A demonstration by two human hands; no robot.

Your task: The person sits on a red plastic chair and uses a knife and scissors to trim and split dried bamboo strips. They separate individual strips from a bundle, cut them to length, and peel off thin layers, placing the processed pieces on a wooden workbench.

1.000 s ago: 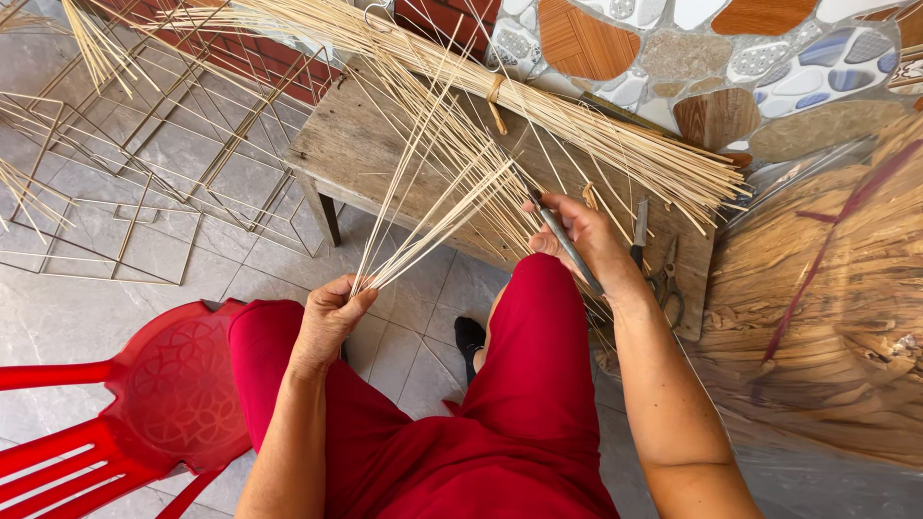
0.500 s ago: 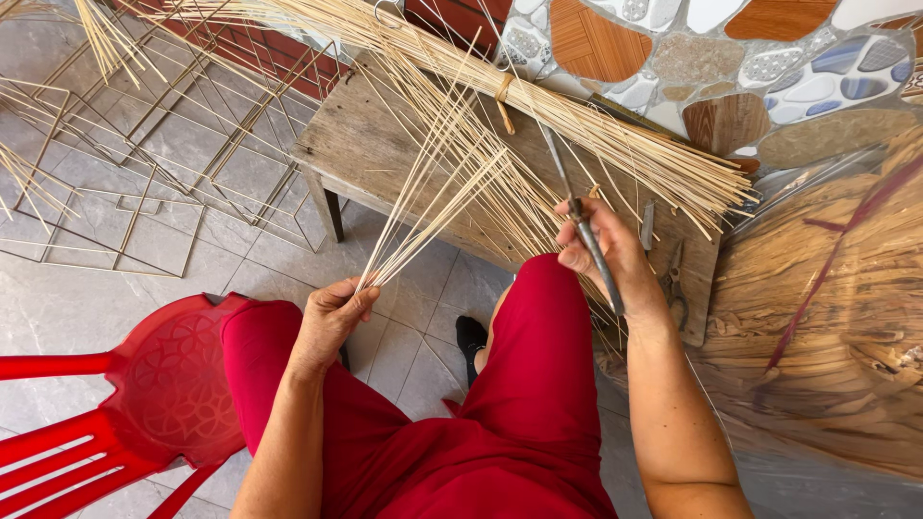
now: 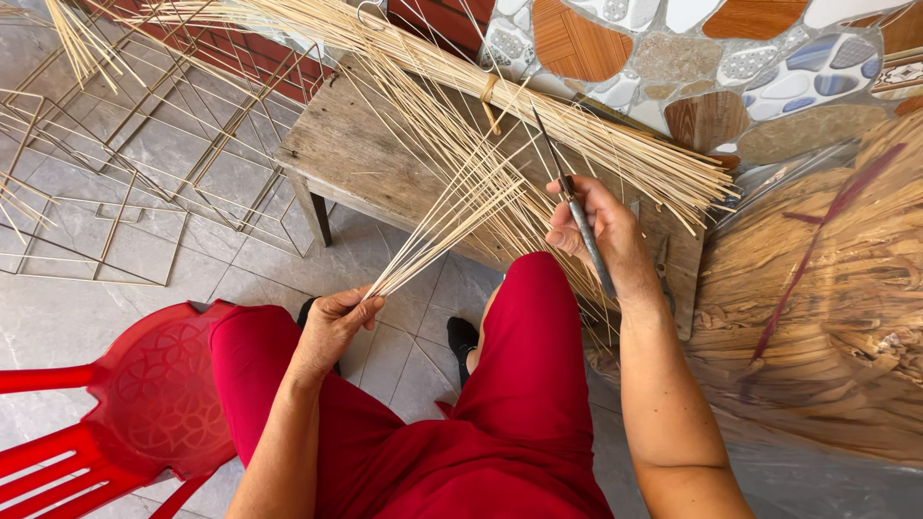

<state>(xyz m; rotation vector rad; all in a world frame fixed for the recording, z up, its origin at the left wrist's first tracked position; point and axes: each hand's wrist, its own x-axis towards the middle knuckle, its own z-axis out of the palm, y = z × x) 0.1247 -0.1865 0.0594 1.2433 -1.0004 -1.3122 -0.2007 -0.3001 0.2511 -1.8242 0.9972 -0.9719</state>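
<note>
Two hands at work on thin pale sticks, over a wooden bench

From my remote seat I see the left hand (image 3: 332,322) clenched around the gathered ends of a fan of sticks (image 3: 452,207), just above the left knee, with the fan spreading up and away across the wooden bench (image 3: 351,154); the right hand (image 3: 601,235) is closed around a slim dark-handled tool (image 3: 577,216), its thin tip pointing up toward the tied bundle of sticks (image 3: 577,130) lying along the bench. Compared with a second ago, the right hand has lifted off the right knee and moved up and outward, now hovering beside the fan; the left hand stays clamped in much the same spot. Red chair (image 3: 115,404) sits at my left, wire frames (image 3: 125,183) on the tiled floor beyond
</note>
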